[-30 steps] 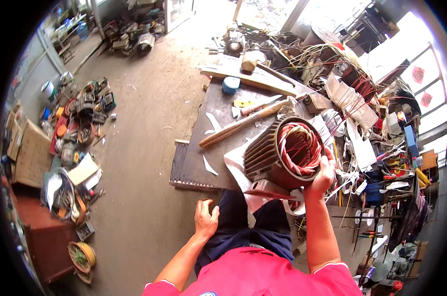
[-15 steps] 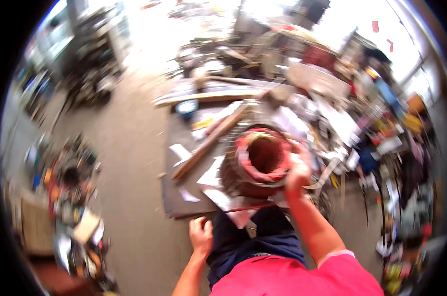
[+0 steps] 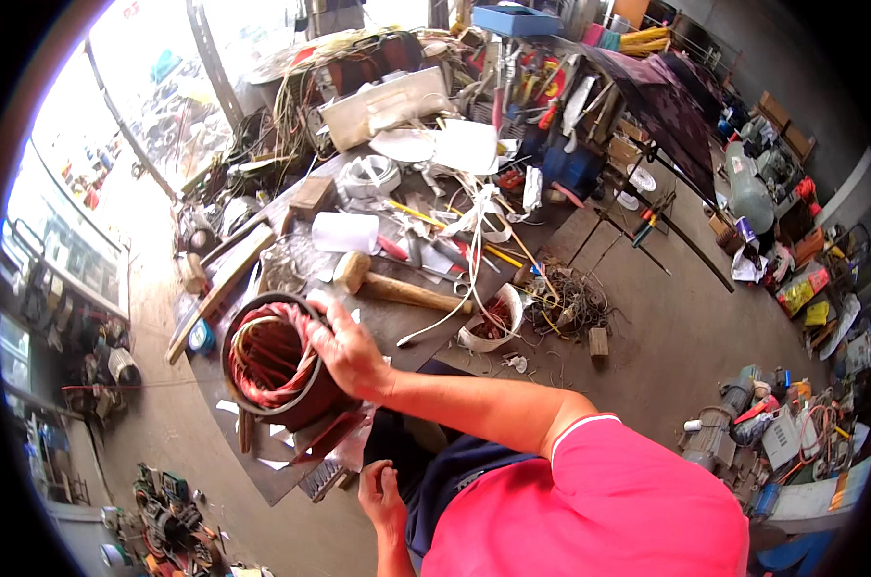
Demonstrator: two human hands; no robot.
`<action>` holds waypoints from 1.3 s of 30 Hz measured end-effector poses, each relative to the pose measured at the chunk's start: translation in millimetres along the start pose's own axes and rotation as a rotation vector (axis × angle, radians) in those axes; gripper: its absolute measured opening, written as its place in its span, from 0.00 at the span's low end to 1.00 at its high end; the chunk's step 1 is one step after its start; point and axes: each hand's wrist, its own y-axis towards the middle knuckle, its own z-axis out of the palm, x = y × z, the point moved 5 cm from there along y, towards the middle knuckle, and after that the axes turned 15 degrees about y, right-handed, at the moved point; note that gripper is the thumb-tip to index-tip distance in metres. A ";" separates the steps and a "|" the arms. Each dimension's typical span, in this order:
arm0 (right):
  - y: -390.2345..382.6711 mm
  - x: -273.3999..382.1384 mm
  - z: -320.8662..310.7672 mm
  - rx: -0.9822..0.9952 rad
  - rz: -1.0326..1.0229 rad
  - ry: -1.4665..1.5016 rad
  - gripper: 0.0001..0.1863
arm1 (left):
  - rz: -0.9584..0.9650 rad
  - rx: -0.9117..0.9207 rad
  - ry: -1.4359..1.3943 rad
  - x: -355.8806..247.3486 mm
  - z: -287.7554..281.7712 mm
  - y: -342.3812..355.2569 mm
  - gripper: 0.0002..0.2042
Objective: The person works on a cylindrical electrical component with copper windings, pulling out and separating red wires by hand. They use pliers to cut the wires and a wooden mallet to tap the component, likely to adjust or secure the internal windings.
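Holding that red-wound motor stator [image 3: 275, 358] by the near-left corner of the desk [image 3: 275, 486], your right hand [image 3: 351, 358] grips its rim; your left hand [image 3: 382, 495] looks kinda half-curled.

Motor housing, over table's left part: metal by look, dark brown, matt [image 3: 331, 396]
Windings inside housing: red and pale bundled strands, rough [image 3: 248, 338]
Table top: dark brown, mostly matt, worn; material unclear [image 3: 387, 322]
Mallet, inward from near edge: wooden; head pale, handle browner, both matt [image 3: 416, 290]
Plank, along left edge: bare wood, matt [image 3: 226, 288]
Sheet, between plank and mallet: white paper, smooth, matt [image 3: 347, 233]
Block, toward far edge: brown wood, rough-looking [image 3: 312, 197]
Bucket, beside near edge: white plastic by look, smooth [image 3: 515, 306]
Shirt: red cloth, matt [image 3: 589, 490]
Trousers: dark blue cloth, matt [image 3: 454, 481]
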 end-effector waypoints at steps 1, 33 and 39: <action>-9.3 0.7 -3.6 0.017 -0.062 0.055 0.24 | -0.028 0.002 -0.074 -3.0 4.5 -1.0 0.06; -123.2 29.1 -122.2 0.553 -0.696 -0.339 0.15 | -0.385 0.614 -1.217 -62.7 100.3 -5.9 0.19; -127.8 -18.0 -157.6 0.479 -0.170 -0.359 0.11 | -0.373 0.515 -0.451 -109.1 93.8 -10.7 0.23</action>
